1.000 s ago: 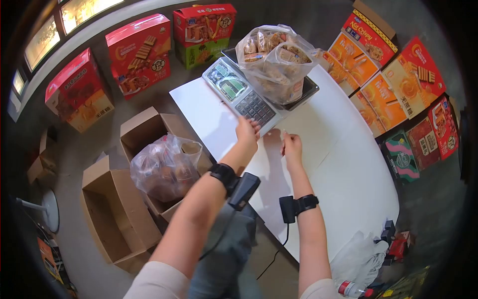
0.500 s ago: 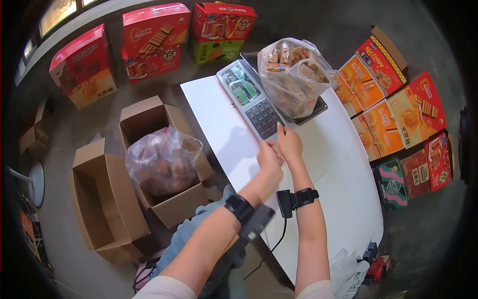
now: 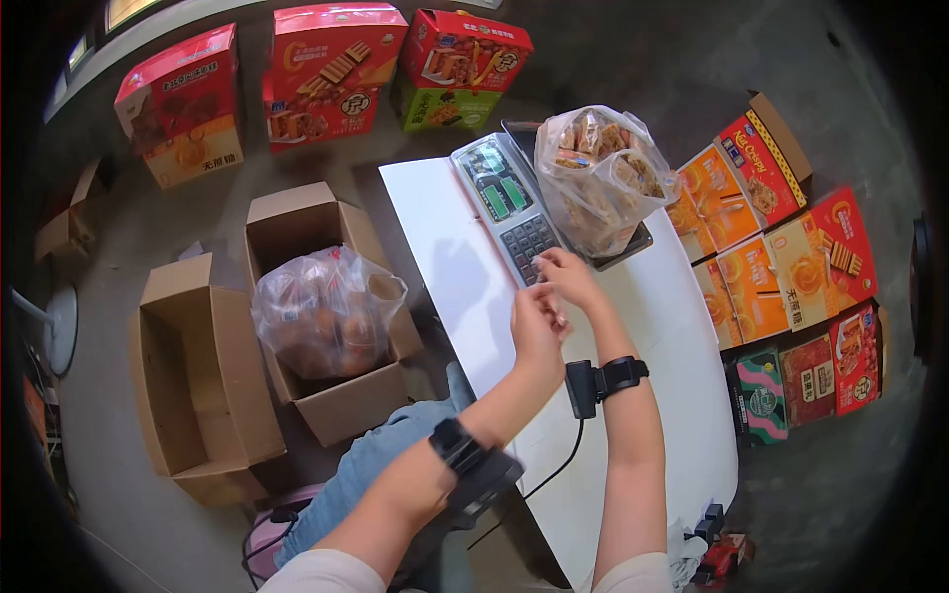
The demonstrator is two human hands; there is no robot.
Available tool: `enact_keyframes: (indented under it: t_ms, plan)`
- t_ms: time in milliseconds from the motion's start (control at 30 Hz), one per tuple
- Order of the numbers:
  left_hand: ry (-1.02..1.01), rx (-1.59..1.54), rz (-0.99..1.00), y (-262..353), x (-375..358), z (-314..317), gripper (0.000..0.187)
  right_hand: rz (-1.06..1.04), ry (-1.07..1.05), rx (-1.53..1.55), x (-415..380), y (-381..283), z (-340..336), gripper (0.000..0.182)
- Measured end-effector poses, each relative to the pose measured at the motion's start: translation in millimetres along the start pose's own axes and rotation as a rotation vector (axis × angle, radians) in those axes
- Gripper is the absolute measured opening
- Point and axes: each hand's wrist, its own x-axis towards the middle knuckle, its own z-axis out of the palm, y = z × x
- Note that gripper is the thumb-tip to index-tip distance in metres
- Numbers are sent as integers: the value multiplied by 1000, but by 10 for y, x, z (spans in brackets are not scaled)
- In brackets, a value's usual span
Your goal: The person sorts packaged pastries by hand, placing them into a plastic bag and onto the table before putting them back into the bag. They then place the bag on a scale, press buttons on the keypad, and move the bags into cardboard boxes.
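My left hand (image 3: 537,324) is closed, its fingers curled, just off the lower edge of the scale's keypad. Close beside it, my right hand (image 3: 571,277) is also closed, fingertips pinched together over the corner of the keypad. Whatever sits between the fingers of either hand, if anything, is too small to make out. The digital scale (image 3: 497,188) has lit green displays. On its dark tray rests a clear plastic bag (image 3: 601,178) full of wrapped snacks, beyond my hands. Both wrists wear black straps with small devices.
Left of the white table (image 3: 633,395), a cardboard box (image 3: 341,415) holds a bag of round brown items (image 3: 331,321). Beside it stands an open, bare cardboard box (image 3: 198,381). Red snack boxes (image 3: 336,74) line the back; orange boxes (image 3: 756,282) stand at right.
My hands have shifted slightly; the right fingertips now bend over toward the keypad instead of pointing up. The whole view has moved a little, with the scale and bag appearing lower.
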Motion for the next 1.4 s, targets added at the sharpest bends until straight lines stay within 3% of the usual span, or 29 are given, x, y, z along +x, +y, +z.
enact_keyframes:
  t_ms: [67, 133, 200, 267, 300, 367, 400, 433, 500, 633, 733, 800, 900, 933, 967, 1000, 1067, 1100, 1167, 1267, 1300, 1400]
  plan:
    - [-427, 4, -83, 84, -354, -55, 19, 32, 0, 91, 87, 111, -120, 32]
    - [-513, 287, -133, -79, -578, -265, 22, 83, -5, 171, 83, 56, -206, 30]
    - [-605, 448, -313, -166, -796, -416, 26, 147, -35, 162, 26, -40, -300, 32]
    - [-891, 585, -190, -307, -881, -634, 22, 204, -62, 154, 11, -73, -364, 33]
    - [-891, 582, -192, -345, -932, -667, 22, 258, -114, 200, 8, -65, -409, 34]
    - [-1170, 954, 362, -376, -1056, -664, 15, 315, -167, 241, -19, -70, -485, 35]
    - [-1313, 1118, 365, -248, -992, -602, 16, 301, -172, 223, -44, -85, -518, 36]
    - [-1310, 1111, 366, -174, -922, -563, 16, 286, -178, 204, -56, -97, -541, 36]
    - [-1641, 1475, 466, -114, -809, -530, 15, 288, -177, 180, -54, -99, -569, 36]
    - [-1717, 1685, 377, -269, -794, -627, 20, 245, -144, 171, 51, -58, -493, 32]
    - [-1526, 1742, 212, -816, -815, -936, 21, 241, -36, 220, 161, -72, -213, 29]
    - [-1485, 1209, 600, -1472, -643, -1375, 24, 243, -13, 287, 216, -85, -26, 27]
    - [-1586, 1142, 485, -1421, -718, -1322, 33, 257, 5, 293, 261, -109, 154, 24]
    - [-1581, 1142, 486, -1391, -708, -1275, 33, 132, 69, -44, 284, -83, 200, 27]
    - [-1665, 1217, 220, -1288, -703, -1150, 38, 5, 129, -380, 287, -59, 237, 31]
    - [-1734, 1279, -58, -1207, -705, -1054, 43, 5, 124, -381, 254, -113, 253, 31]
    - [-1696, 1158, -88, -1006, -733, -968, 44, -120, 235, -724, 190, -233, 268, 44]
    - [-1656, 1041, -115, -940, -739, -957, 46, -122, 232, -721, 177, -271, 270, 44]
    - [-1593, 1020, -179, -919, -772, -962, 45, 46, 199, -936, 153, -302, 292, 56]
    - [-1474, 884, -357, -1006, -843, -1037, 41, -73, 353, -921, 133, -38, 385, 58]
    - [-1417, 775, -465, -1040, -865, -1067, 38, -72, 348, -919, 114, 14, 384, 58]
    - [-1314, 553, -546, -1077, -943, -1098, 31, -171, 344, -954, 72, 115, 381, 59]
